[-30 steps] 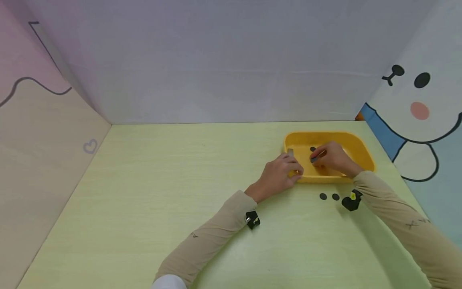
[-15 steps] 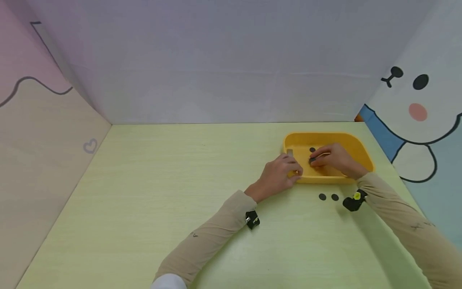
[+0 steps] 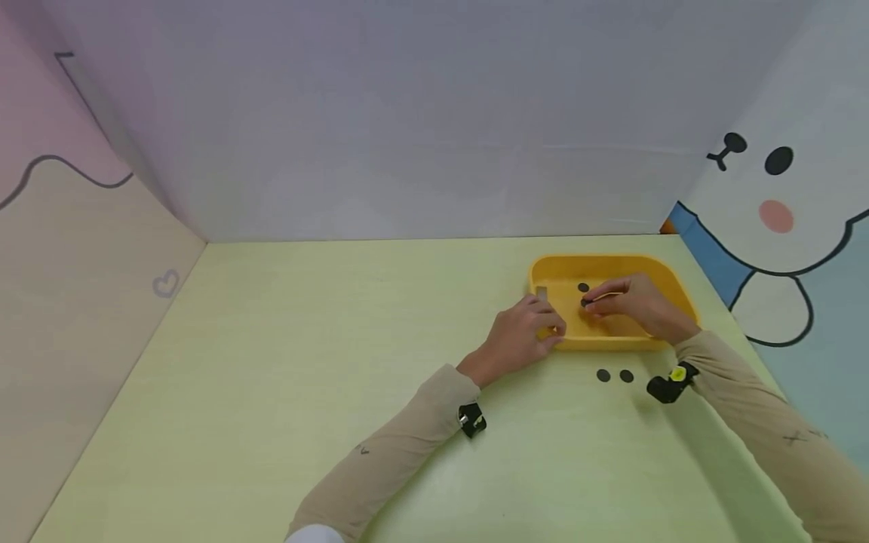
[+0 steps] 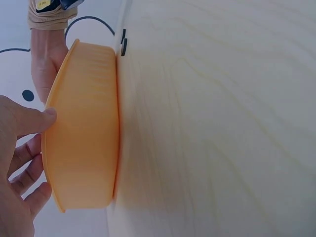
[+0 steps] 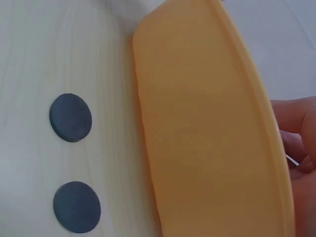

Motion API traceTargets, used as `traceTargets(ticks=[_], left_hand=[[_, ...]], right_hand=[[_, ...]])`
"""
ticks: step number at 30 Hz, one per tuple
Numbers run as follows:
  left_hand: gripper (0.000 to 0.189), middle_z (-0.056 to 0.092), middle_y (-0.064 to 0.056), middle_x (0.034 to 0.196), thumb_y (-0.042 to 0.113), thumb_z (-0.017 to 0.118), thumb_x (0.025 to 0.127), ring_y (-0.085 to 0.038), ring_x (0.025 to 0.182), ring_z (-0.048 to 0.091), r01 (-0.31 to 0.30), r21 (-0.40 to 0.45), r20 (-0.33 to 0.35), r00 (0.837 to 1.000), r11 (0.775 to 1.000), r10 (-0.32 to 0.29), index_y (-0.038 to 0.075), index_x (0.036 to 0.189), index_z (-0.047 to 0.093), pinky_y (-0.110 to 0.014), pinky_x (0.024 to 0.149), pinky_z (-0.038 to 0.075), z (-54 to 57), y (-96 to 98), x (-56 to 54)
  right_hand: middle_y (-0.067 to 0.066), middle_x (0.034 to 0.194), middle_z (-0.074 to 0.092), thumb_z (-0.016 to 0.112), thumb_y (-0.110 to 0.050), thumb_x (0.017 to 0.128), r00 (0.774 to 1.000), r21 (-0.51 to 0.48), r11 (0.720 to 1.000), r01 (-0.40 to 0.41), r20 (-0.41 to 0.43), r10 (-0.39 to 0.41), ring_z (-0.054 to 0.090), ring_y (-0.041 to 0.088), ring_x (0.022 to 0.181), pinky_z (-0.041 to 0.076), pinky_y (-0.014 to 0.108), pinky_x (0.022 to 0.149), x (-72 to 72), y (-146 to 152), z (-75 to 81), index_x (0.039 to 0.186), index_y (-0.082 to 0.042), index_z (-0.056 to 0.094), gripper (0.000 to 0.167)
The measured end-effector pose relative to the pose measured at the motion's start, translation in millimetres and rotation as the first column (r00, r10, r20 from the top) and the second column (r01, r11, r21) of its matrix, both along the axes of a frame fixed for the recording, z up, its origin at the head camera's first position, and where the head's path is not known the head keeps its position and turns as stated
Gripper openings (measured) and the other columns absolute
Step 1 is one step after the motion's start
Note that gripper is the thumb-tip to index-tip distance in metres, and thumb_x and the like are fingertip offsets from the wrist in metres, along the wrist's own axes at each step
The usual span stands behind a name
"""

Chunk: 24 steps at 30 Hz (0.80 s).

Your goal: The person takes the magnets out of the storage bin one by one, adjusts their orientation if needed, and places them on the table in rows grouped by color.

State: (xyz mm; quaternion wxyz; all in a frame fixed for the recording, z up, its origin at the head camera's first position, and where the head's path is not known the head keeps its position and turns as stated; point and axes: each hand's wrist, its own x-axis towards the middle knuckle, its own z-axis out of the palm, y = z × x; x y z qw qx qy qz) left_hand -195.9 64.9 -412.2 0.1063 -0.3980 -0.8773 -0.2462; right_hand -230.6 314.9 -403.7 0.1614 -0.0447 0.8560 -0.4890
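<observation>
A yellow plastic tray (image 3: 614, 343) stands at the right rear of the table. At its left end my left hand (image 3: 519, 337) holds the rim; the left wrist view shows the thumb (image 4: 42, 120) outside and the other fingers on the inner side. My right hand (image 3: 634, 303) reaches into the tray, thumb and finger pinching a small dark round disc (image 3: 586, 302) low over the tray floor. Whether that disc touches the floor I cannot tell. Just behind it lies another dark disc (image 3: 583, 287). In the right wrist view the tray wall hides my right fingertips.
Two dark discs, a left one (image 3: 603, 375) and a right one (image 3: 627, 376), lie on the pale wooden table (image 3: 305, 339) before the tray. A small grey strip (image 3: 541, 292) shows at the tray's left wall. Printed panels (image 3: 781, 219) enclose the table.
The pinched disc has tipped from tilted to flatter, and my right wrist has shifted slightly right. My left hand keeps its hold on the tray. The head view has shifted a little.
</observation>
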Motion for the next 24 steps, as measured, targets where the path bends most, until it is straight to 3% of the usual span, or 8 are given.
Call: traceTargets(ticks=[6, 24], left_hand=[[0.005, 0.064, 0.012, 0.098, 0.028, 0.071, 0.086, -0.007, 0.093, 0.051, 0.003, 0.013, -0.009, 1.0, 1.0, -0.003, 0.024, 0.088, 0.072, -0.011, 0.064, 0.042, 0.3, 2.9, -1.2], [0.006, 0.064, 0.012, 0.096, 0.029, 0.072, 0.085, -0.006, 0.091, 0.05, -0.005, 0.029, -0.032, 0.999, 1.0, 0.006, 0.024, 0.088, 0.072, -0.01, 0.063, 0.041, -0.2, 4.6, -5.4]], right_hand=[[0.017, 0.109, 0.066, 0.066, -0.024, 0.09, 1.0, -0.026, 1.0, 0.001, 0.006, -0.001, 0.066, 0.023, 0.092, 0.052, 0.038, 0.081, 2.3, 6.7, 5.6, 0.118, 0.003, 0.063, 0.04], [0.001, 0.107, 0.068, 0.067, -0.026, 0.089, 1.0, -0.086, 0.996, 0.024, 0.013, -0.023, 0.066, 0.025, 0.094, 0.051, 0.035, 0.083, 13.6, 10.7, 23.2, 0.122, 0.007, 0.058, 0.048]])
